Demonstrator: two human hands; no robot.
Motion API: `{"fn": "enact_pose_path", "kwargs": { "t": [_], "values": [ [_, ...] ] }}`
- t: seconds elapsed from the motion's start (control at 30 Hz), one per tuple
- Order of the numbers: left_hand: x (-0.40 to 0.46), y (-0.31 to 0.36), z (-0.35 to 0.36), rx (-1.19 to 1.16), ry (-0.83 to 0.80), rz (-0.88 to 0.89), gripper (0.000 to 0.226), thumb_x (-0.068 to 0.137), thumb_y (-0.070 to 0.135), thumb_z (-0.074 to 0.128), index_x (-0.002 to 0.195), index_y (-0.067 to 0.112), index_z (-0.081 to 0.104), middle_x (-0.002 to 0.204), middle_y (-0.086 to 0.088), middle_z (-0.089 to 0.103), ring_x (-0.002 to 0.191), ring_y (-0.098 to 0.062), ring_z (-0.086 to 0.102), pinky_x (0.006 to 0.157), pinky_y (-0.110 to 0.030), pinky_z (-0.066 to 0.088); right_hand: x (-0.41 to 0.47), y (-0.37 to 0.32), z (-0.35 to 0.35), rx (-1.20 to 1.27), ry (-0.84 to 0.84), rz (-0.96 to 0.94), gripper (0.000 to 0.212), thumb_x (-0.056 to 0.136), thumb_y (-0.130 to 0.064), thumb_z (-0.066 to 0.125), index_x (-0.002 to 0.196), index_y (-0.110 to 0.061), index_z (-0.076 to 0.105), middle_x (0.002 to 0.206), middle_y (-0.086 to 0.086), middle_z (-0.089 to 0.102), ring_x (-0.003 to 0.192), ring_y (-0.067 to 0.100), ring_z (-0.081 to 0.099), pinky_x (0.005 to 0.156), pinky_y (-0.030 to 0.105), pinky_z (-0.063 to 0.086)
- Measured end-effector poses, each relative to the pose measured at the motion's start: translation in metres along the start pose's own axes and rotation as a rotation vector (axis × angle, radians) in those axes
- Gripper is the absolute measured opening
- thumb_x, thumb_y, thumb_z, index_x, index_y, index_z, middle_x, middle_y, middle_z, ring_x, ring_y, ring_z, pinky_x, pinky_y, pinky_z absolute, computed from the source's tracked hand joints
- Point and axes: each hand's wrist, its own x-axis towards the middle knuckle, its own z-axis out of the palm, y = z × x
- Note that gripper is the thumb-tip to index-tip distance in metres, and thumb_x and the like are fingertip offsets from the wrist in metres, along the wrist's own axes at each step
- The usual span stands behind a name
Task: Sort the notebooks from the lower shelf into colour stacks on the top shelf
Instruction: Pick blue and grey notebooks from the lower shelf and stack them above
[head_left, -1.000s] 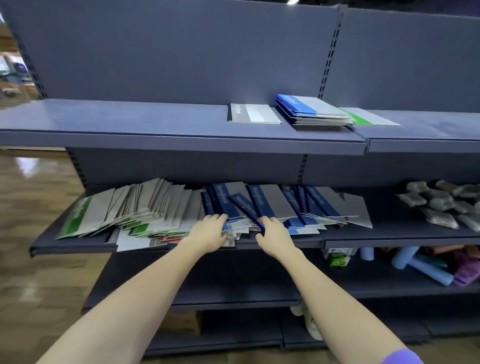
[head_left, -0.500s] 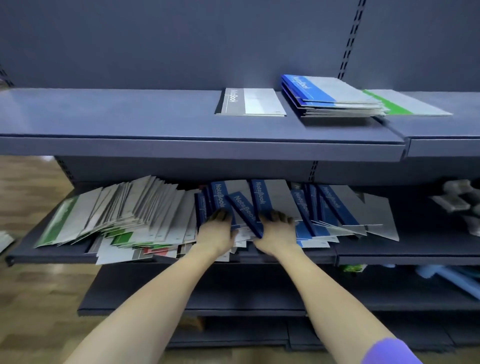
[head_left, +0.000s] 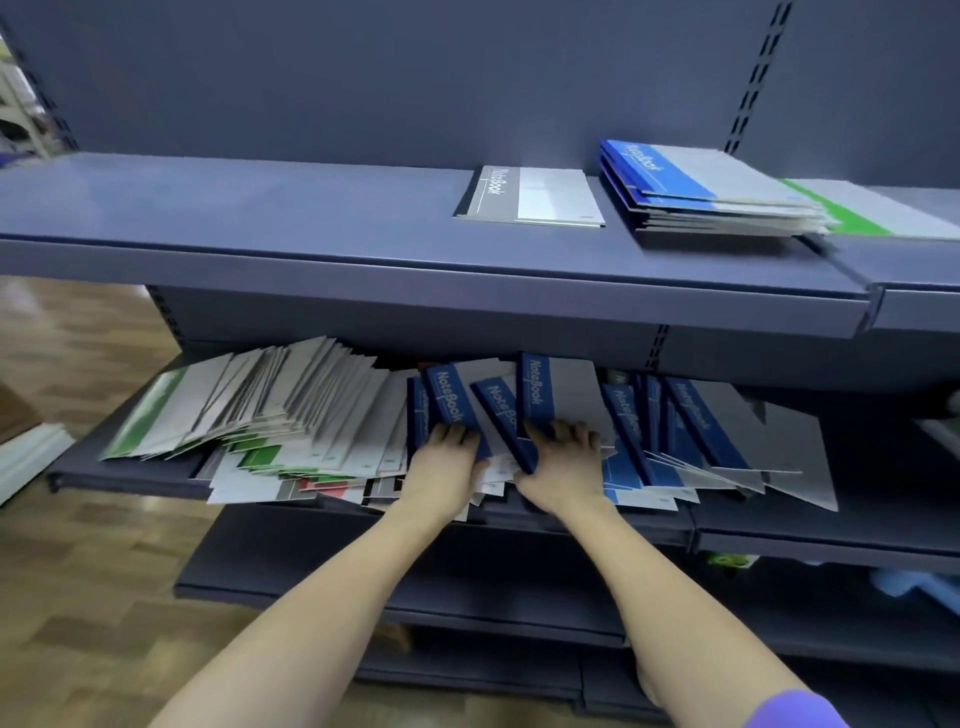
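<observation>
1. Both hands are sitting deeper in the notebook pile than half a second earlier, and the head view is closing in, so the shelving is filling more of the picture.
2. Left hand (head_left: 441, 467): lying on the dark blue notebooks (head_left: 524, 410) on the lower shelf (head_left: 124, 480), fingers reaching in over their lower ends; whether it is gripping one or only pressing, I cannot tell.
3. Right hand (head_left: 563, 465): just beside the left, fingers spread and curling against a blue spine; a firm hold is not showing, so I cannot tell.
4. Green and grey notebooks (head_left: 249, 410): fanning out to the left of the hands, leaning and overlapping, some corners hanging over the shelf edge.
5. Top shelf (head_left: 311, 260): carrying a single grey notebook (head_left: 532, 196), a blue stack (head_left: 711, 189) to its right, and a green notebook (head_left: 878, 208) partly tucked under that stack.
6. Handling, as judged: thin, light, soft-covered books, bending readily and sliding on one another's smooth covers. Pulling one is likely dragging its neighbours off the edge.
7. Best hold, as judged: pinching at the bound blue spine, where each book is stiffest, several spines together, while the other hand is steadying the rest.
</observation>
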Motion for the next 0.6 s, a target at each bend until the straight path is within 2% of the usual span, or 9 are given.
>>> {"fn": "enact_pose_path", "kwargs": {
  "t": [0.1, 0.13, 0.17, 0.23, 0.3, 0.47, 0.6],
  "values": [
    [-0.003, 0.003, -0.004, 0.081, -0.068, 0.028, 0.041, 0.056, 0.033, 0.095, 0.083, 0.011, 0.073, 0.081, -0.007, 0.068, 0.075, -0.028, 0.064, 0.046, -0.028, 0.046, -0.009, -0.004, -0.004, 0.047, 0.007, -0.016, 0.074, 0.083, -0.05, 0.061, 0.151, -0.038, 0.036, 0.147, 0.003, 0.046, 0.13, 0.034, 0.039, 0.108, 0.043, 0.031],
    [-0.005, 0.005, -0.009, 0.138, -0.103, 0.037, 0.041, 0.058, 0.031, 0.094, 0.087, 0.011, 0.072, 0.085, -0.007, 0.068, 0.078, -0.028, 0.063, 0.049, -0.029, 0.047, -0.013, -0.006, -0.006, 0.055, 0.005, -0.015, 0.073, 0.082, -0.046, 0.062, 0.15, -0.038, 0.037, 0.146, 0.002, 0.048, 0.129, 0.034, 0.04, 0.107, 0.042, 0.033],
    [-0.007, 0.007, -0.014, 0.185, -0.155, 0.051, 0.039, 0.067, 0.025, 0.088, 0.098, 0.011, 0.07, 0.096, -0.008, 0.068, 0.088, -0.028, 0.062, 0.057, -0.031, 0.049, -0.017, -0.007, -0.008, 0.065, -0.002, -0.012, 0.074, 0.081, -0.041, 0.063, 0.15, -0.038, 0.038, 0.145, 0.002, 0.049, 0.129, 0.034, 0.041, 0.106, 0.041, 0.035],
    [-0.011, 0.007, -0.018, 0.238, -0.2, 0.099, 0.04, 0.086, 0.01, 0.065, 0.125, 0.008, 0.056, 0.124, -0.012, 0.058, 0.112, -0.033, 0.054, 0.077, -0.037, 0.049, -0.026, -0.01, -0.015, 0.1, -0.03, 0.0, 0.074, 0.078, -0.033, 0.064, 0.148, -0.037, 0.041, 0.143, 0.003, 0.051, 0.126, 0.034, 0.044, 0.102, 0.039, 0.041],
    [-0.015, 0.005, -0.022, 0.277, -0.225, 0.129, 0.043, 0.091, 0.005, 0.055, 0.133, 0.005, 0.048, 0.131, -0.014, 0.052, 0.121, -0.035, 0.048, 0.084, -0.039, 0.048, -0.035, -0.014, -0.023, 0.132, -0.06, 0.018, 0.072, 0.078, -0.028, 0.064, 0.147, -0.034, 0.043, 0.14, 0.005, 0.055, 0.123, 0.035, 0.048, 0.098, 0.038, 0.046],
    [-0.031, -0.003, -0.029, 0.296, -0.243, 0.183, 0.037, 0.09, 0.006, 0.057, 0.127, 0.004, 0.052, 0.123, -0.016, 0.057, 0.112, -0.034, 0.053, 0.08, -0.038, 0.052, -0.058, -0.026, -0.024, 0.256, 0.011, 0.088, 0.06, 0.081, -0.013, 0.062, 0.14, -0.022, 0.056, 0.13, 0.007, 0.062, 0.118, 0.032, 0.053, 0.093, 0.036, 0.047],
    [-0.052, -0.009, -0.034, 0.355, -0.29, 0.205, 0.042, 0.088, 0.003, 0.059, 0.128, -0.001, 0.049, 0.124, -0.021, 0.054, 0.113, -0.037, 0.053, 0.083, -0.041, 0.053, -0.081, -0.045, -0.018, 0.342, 0.064, 0.13, 0.044, 0.086, -0.017, 0.064, 0.13, -0.02, 0.063, 0.121, 0.005, 0.066, 0.113, 0.027, 0.056, 0.093, 0.036, 0.048]
  ]
}}
